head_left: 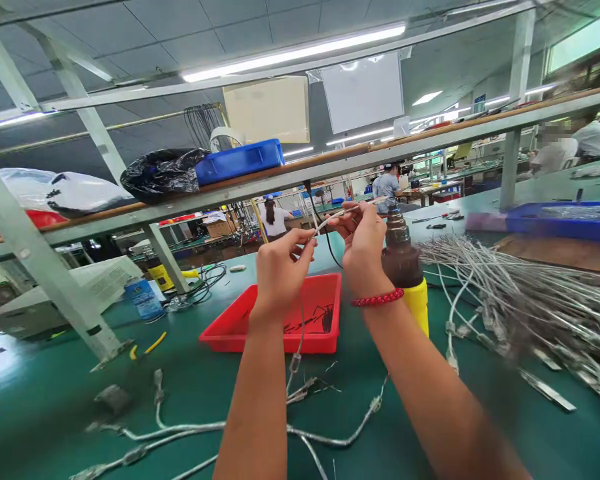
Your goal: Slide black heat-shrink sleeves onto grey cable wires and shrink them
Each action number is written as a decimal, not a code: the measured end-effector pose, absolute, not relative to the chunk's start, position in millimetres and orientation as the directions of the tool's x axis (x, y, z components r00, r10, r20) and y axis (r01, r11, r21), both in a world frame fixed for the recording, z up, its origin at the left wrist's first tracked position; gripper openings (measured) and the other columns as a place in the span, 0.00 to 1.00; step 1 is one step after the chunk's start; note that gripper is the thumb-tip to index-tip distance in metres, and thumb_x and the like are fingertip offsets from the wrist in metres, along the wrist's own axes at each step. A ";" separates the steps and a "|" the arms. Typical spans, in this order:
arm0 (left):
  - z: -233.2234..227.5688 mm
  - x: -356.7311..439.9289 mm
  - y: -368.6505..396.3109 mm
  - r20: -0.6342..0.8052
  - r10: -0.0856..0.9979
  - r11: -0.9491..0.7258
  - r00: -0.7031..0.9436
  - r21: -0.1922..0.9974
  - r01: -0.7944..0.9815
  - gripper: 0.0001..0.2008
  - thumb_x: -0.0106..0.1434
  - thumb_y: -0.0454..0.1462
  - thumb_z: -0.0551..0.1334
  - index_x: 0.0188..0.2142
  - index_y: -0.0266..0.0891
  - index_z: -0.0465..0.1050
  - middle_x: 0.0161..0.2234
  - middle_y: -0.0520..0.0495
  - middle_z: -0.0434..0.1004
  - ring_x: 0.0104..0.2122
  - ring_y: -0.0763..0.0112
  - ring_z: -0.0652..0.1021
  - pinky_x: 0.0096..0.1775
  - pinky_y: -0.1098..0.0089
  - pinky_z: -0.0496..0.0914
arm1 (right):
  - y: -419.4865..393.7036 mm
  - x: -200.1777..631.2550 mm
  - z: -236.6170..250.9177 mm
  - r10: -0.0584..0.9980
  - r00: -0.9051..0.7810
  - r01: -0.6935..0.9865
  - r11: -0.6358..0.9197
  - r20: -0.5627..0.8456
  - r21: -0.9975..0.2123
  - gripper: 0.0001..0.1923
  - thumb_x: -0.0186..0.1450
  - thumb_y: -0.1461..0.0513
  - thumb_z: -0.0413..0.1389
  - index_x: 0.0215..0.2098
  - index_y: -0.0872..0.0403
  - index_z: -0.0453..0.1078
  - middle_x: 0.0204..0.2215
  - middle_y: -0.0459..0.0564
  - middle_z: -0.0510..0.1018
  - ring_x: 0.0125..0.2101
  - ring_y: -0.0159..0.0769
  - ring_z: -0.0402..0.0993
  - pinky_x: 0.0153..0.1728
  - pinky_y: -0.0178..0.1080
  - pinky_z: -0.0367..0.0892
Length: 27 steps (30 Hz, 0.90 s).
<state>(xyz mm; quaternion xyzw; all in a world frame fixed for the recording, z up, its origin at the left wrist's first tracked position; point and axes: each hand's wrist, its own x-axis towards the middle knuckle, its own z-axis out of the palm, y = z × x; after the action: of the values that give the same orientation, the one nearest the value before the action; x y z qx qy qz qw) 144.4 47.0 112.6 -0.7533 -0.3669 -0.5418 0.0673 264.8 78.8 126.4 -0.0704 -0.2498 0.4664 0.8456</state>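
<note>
My left hand (284, 267) pinches a thin pale cable (336, 215) above the red tray. Higher and to the right, my right hand (366, 239) has its fingers closed round the same cable, which runs slanting between both hands. A red braided bracelet (377, 299) circles my right wrist. Below my hands sits the red tray (275, 344), with small dark thin pieces (325, 319) inside. Close behind my right wrist stands a yellow and dark heat gun (416, 303), nozzle upward. Branched clear-sheathed cables (180, 430) with connectors lie across the green table near my forearms.
A large heap of silvery cables (525, 303) covers the table at right, near a blue tray (560, 223). An overhead shelf (340, 160) holds a blue bin (243, 162) and bags. A blue can (144, 300) stands beside a shelf post at left. Several people sit farther back.
</note>
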 end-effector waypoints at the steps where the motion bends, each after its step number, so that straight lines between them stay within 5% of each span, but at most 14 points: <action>1: 112.8 143.8 47.3 0.864 0.485 -0.719 0.135 0.306 0.624 0.06 0.62 0.36 0.61 0.38 0.39 0.76 0.29 0.50 0.80 0.24 0.71 0.79 0.27 0.71 0.73 | 79.0 264.3 126.0 0.824 0.437 -0.752 0.554 0.360 -0.357 0.16 0.66 0.64 0.45 0.23 0.56 0.67 0.12 0.38 0.65 0.15 0.25 0.72 0.25 0.29 0.71; 21: 109.9 143.7 49.9 0.813 0.551 -0.723 0.190 0.351 0.596 0.06 0.62 0.36 0.61 0.38 0.37 0.75 0.30 0.49 0.79 0.24 0.70 0.79 0.28 0.70 0.74 | 80.6 264.5 123.7 0.808 0.487 -0.716 0.587 0.331 -0.379 0.17 0.65 0.65 0.43 0.20 0.54 0.63 0.10 0.37 0.60 0.12 0.26 0.65 0.24 0.32 0.69; 27: 113.2 139.2 45.5 0.737 0.642 -0.702 0.212 0.453 0.549 0.04 0.60 0.36 0.62 0.35 0.38 0.74 0.28 0.48 0.78 0.24 0.69 0.79 0.27 0.69 0.75 | 81.5 261.3 122.8 0.806 0.488 -0.708 0.590 0.336 -0.387 0.18 0.65 0.66 0.42 0.19 0.54 0.62 0.10 0.36 0.58 0.11 0.25 0.63 0.29 0.36 0.73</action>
<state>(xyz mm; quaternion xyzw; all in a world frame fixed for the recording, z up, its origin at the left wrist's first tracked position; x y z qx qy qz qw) 139.2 45.5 113.2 -0.7771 -0.3832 -0.4972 -0.0463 261.3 81.5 122.8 -0.0986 -0.2467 0.4418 0.8568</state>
